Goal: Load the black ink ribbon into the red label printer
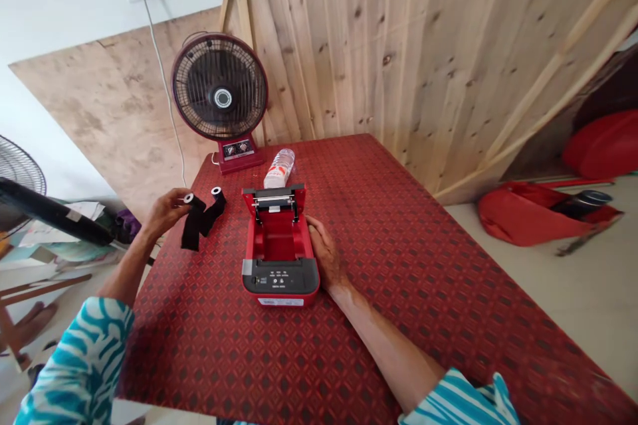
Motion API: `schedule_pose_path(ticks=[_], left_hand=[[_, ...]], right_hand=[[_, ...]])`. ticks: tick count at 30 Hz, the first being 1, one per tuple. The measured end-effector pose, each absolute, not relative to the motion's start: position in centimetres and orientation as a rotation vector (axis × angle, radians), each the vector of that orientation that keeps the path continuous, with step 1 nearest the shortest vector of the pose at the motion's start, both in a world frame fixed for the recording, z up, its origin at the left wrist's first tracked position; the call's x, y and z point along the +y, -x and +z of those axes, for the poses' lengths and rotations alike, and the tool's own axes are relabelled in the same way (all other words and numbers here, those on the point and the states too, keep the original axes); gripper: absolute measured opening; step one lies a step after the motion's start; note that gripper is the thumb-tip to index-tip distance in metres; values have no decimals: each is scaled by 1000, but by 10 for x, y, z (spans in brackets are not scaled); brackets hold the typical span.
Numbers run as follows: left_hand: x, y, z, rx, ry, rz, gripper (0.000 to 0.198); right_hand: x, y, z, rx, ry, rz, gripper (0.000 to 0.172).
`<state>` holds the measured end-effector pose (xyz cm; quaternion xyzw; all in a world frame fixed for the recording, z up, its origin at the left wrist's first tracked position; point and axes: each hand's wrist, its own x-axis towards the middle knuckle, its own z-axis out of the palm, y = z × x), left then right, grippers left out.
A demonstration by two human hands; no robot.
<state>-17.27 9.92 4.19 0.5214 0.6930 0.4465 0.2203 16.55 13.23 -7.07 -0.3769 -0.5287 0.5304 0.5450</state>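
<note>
A red and black printer (282, 285) stands on the table with its lid up and its red inner bay showing. My right hand (323, 251) rests against the printer's right side, its fingers partly hidden behind the wall. Over the table's left part, my left hand (169, 210) has its fingers closed on a small black roll (196, 202) with a white core. A black strip hangs down from that roll. Just right of it is a second black roll (218, 195), also white-cored, with a loose black tail; I cannot tell whether the two are joined.
Behind the printer lies a clear plastic bottle (280, 167) with a white and red label. A dark red fan (220, 96) stands at the table's (399, 265) back left corner, near a wooden wall. A red bag (518, 214) is on the floor to the right.
</note>
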Motion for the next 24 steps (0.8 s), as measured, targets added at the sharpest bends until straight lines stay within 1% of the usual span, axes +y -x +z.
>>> schedule_pose_path(ticks=[3, 6, 9, 13, 15, 17, 20, 24], left_hand=[[119, 173, 20, 1928, -1430, 1174, 47], [130, 175, 11, 1938, -1414, 1171, 44], [132, 182, 23, 1936, -1397, 1237, 45], [113, 184, 54, 1916, -1381, 1350, 51], [96, 174, 61, 1873, -1368, 1264, 50], [81, 160, 58, 1837, -1380, 1093, 45], [69, 139, 34, 1842, -1547, 936, 37], [74, 125, 2, 2041, -1817, 756, 26]], right_hand=[[131, -166, -69, -1256, 900, 1260, 37], [131, -167, -67, -1258, 908, 1256, 36], [130, -167, -65, -1257, 910, 1254, 37], [130, -166, -65, -1258, 907, 1261, 36], [131, -165, -65, -1247, 909, 1258, 35], [131, -165, -65, -1241, 907, 1257, 36], [131, -165, -66, -1254, 902, 1262, 35], [131, -166, -66, -1262, 908, 1260, 35]])
